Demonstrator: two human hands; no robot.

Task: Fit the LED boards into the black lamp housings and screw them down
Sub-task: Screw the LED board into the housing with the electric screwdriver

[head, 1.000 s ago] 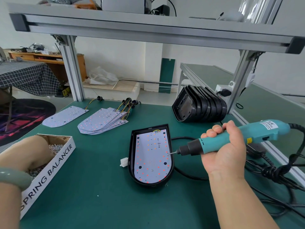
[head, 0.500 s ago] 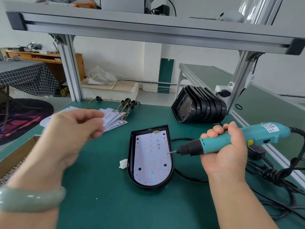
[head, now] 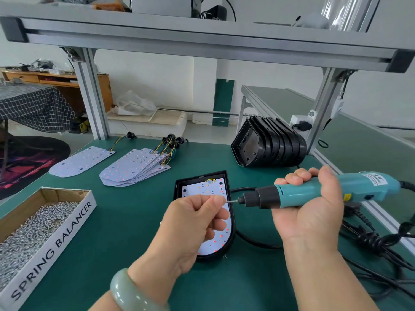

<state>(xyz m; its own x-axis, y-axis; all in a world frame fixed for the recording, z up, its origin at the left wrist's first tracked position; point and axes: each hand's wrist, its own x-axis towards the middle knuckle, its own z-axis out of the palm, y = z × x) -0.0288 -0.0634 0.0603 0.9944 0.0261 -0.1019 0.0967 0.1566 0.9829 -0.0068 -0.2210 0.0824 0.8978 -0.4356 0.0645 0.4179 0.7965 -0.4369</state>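
One screw, seemingly pinched by left hand point(head: 193, 223) fingers point(head: 216, 199), is offered to the electric screwdriver point(head: 370, 187) gripped in the right hand point(head: 312, 212); alignment over an LED board point(head: 202, 189) hole is needed next.

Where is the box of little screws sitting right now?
In the head view, the screw box sits at the bench's near left edge, left of the left hand and in front of the loose LED boards.

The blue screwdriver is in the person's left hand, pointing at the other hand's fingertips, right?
No. The head view shows the blue screwdriver in the right hand, pointing at the left hand's fingertips.
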